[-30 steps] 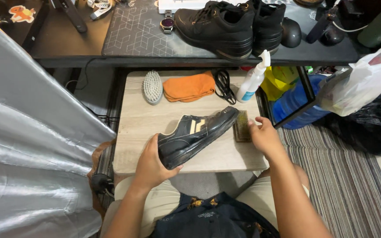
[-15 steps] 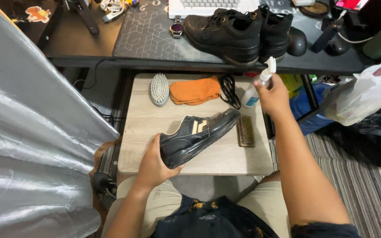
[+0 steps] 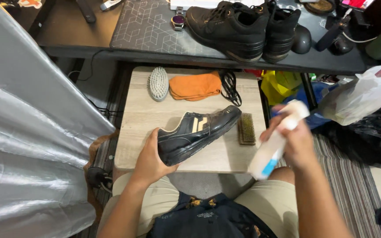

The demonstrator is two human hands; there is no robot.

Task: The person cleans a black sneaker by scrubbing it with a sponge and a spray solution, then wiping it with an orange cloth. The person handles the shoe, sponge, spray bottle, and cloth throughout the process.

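- Black leather shoe [image 3: 199,134] with tan stripes lies tilted on the pale wooden table [image 3: 142,119]; left hand [image 3: 148,158] grips its heel.
- Right hand [image 3: 296,143] is wrapped round a white spray bottle [image 3: 275,143], blurred, apparently plastic.
- Bristly rectangular brush [image 3: 246,128] lies just beside the toe; folded orange cloth [image 3: 196,86] behind.

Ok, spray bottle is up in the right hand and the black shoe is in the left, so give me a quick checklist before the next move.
1. Left hand grips the heel of the black shoe: ok.
2. Shoe toe rests on the small wooden table: ok.
3. Right hand holds the white spray bottle: ok.
4. Nozzle aimed at the shoe: cannot tell, bottle is blurred.
5. Bristle brush lies beside the toe, close to any spray: not ok.
6. Orange cloth and oval brush lie at the table's far edge: ok.
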